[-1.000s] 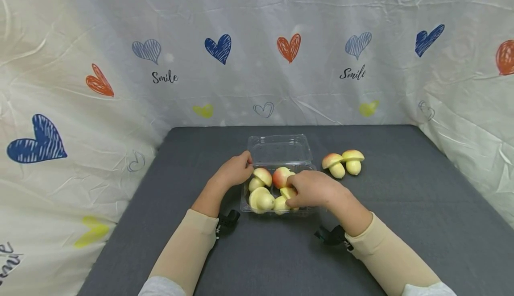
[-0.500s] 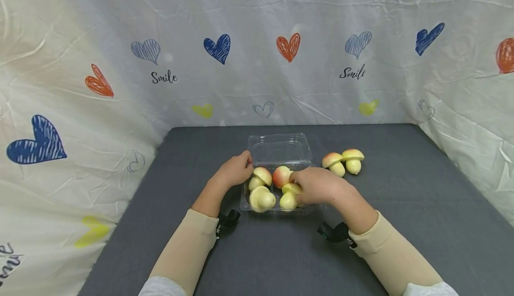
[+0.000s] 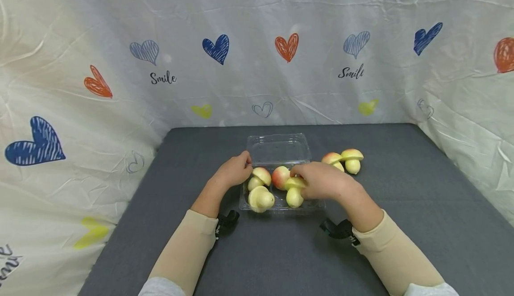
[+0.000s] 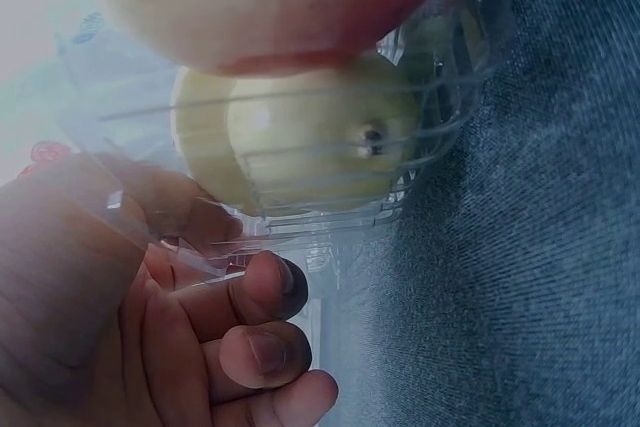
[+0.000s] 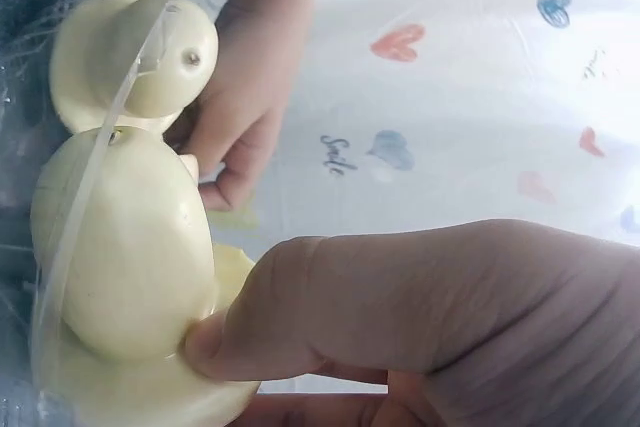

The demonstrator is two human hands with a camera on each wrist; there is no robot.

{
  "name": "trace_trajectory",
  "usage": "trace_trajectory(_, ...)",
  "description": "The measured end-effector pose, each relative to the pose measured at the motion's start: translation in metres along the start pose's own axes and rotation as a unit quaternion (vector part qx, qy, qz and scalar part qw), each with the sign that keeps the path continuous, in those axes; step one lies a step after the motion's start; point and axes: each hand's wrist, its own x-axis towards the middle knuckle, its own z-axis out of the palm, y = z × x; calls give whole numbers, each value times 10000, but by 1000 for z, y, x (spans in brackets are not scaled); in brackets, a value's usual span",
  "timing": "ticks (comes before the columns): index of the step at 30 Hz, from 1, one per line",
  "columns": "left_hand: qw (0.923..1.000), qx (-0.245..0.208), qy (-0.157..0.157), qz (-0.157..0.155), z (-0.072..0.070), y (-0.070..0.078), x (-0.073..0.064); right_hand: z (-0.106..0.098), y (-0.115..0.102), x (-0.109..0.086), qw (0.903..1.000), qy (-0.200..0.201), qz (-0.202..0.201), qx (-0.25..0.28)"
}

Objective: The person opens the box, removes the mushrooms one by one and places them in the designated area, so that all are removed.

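An open clear plastic clamshell box (image 3: 277, 205) holds several mushroom-shaped pieces with pale stems and yellow-red caps. At its left wall, my left hand (image 3: 234, 170) pinches the rim, the thumb and fingers lying on either side of the plastic in the left wrist view. My right hand (image 3: 323, 181) grips a mushroom-shaped piece (image 3: 295, 193) at the right part of the box; its thumb presses between stem and cap in the right wrist view. Left of that piece lie a mushroom-shaped piece with its stem toward me (image 3: 262, 199) and a red-yellow one (image 3: 280, 177).
The box's clear lid (image 3: 278, 148) is folded back on the dark grey table (image 3: 201, 153). Two more mushroom-shaped pieces, one of them (image 3: 352, 160) in fuller view, lie beyond my right hand. A white curtain (image 3: 249, 19) with printed hearts stands behind.
My right hand has moved right and slightly away from me, carrying the mushroom-shaped piece along within the box. The left hand stays at the rim.
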Motion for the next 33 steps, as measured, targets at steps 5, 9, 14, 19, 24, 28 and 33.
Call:
trace_trajectory(5,10000,19,35,-9,0,-1,0,-3,2,-1,9999,75,46,66)
trace_trajectory(9,9999,74,103,34,0,-1,-1,-6,4,-3,9997,103,134,173)
trace_trajectory(14,9998,116,152,75,1,-1,-1,-10,8,-6,9991,244,214,289)
trace_trajectory(19,9998,101,129,73,1,-2,-1,-13,12,-8,9984,395,280,289)
trace_trajectory(24,9999,88,113,49,1,-2,1,-16,16,-9,9979,506,296,258)
trace_trajectory(28,9999,90,109,30,2,-3,1,-20,19,-11,9970,562,333,409)
trace_trajectory(33,9999,109,115,-9,2,-2,2,-24,24,-15,9956,726,315,501)
